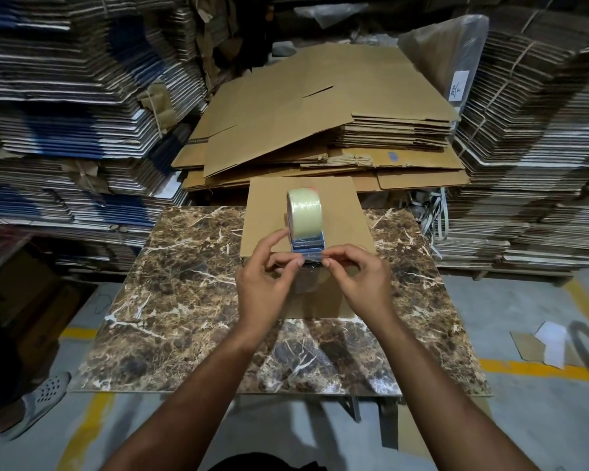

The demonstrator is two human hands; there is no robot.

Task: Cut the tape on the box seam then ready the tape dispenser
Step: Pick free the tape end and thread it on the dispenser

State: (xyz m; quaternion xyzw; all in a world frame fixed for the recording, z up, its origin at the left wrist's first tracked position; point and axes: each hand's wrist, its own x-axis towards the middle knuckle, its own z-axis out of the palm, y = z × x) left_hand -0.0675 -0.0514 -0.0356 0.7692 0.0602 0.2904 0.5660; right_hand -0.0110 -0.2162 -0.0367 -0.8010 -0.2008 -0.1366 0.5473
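Note:
A brown cardboard box (pixel 340 212) stands on the marble-patterned table (pixel 191 300). On its top sits a tape dispenser (pixel 307 244) carrying a roll of clear tape (pixel 301 210). My left hand (pixel 266 283) and my right hand (pixel 361 280) are at the dispenser's near end. Between their fingertips they pinch the loose clear tape end (pixel 312 259), stretched across the front edge of the box. The dispenser's lower part is hidden behind my fingers.
Tall stacks of flattened cartons (pixel 65 113) rise on the left and right (pixel 541 147). A pile of flat brown cartons (pixel 320 130) lies behind the table. A person's sandalled foot (pixel 45 399) stands at the lower left. Yellow lines and paper scraps (pixel 551 345) mark the floor.

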